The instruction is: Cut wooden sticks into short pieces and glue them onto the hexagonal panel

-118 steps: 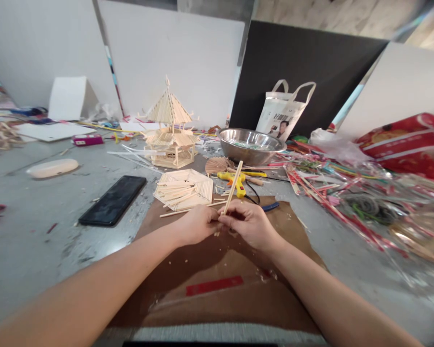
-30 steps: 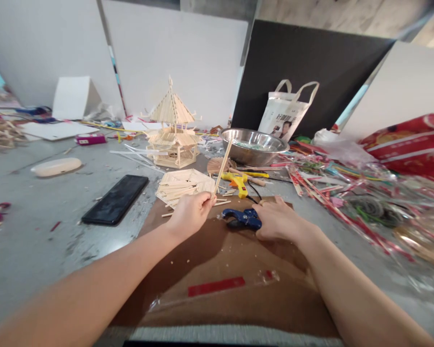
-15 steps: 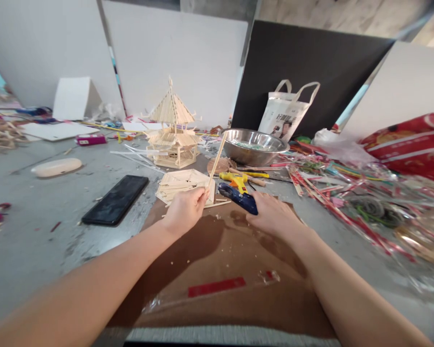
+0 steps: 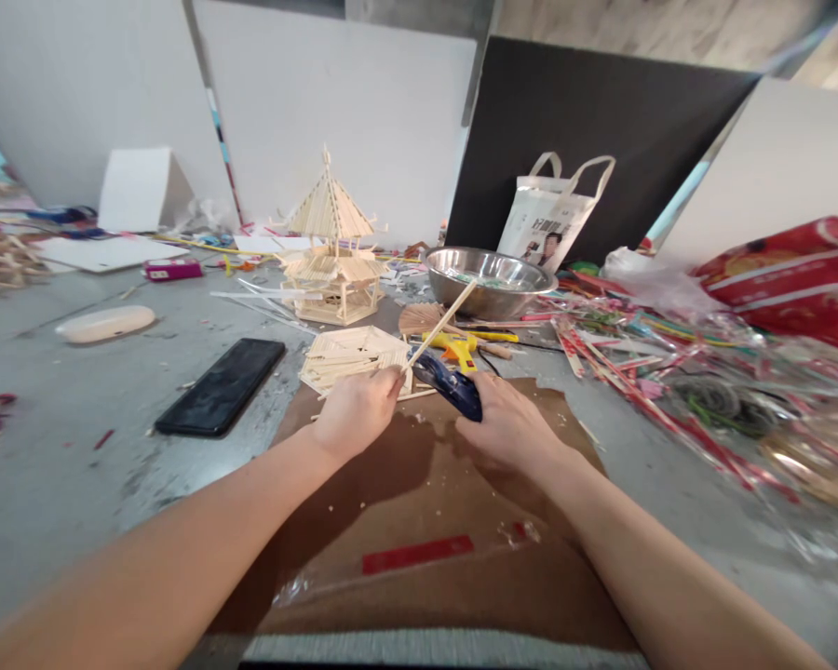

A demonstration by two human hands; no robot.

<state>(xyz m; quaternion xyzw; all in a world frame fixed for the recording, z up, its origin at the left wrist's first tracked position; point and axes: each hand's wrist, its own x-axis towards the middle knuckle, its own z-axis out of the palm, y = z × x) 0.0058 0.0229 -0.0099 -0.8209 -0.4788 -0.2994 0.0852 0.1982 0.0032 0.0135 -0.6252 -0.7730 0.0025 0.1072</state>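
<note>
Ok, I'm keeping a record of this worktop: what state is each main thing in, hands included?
left hand, closed on wooden stick
right hand, closed around blue tool
wooden stick, held slanting up
blue tool, held; jaws' opening unclear
phone, lying flat, screen dark
stick pavilion, standing upright
hexagonal panel, lying flat
glue gun, lying down; on or off unclear
steel bowl, upright
tote bag, handles up

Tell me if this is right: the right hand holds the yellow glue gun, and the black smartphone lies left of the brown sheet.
Wrong on the tool: in the head view, the right hand holds a dark blue hand tool; the yellow glue gun lies beyond it. The black smartphone's place is right.
</note>
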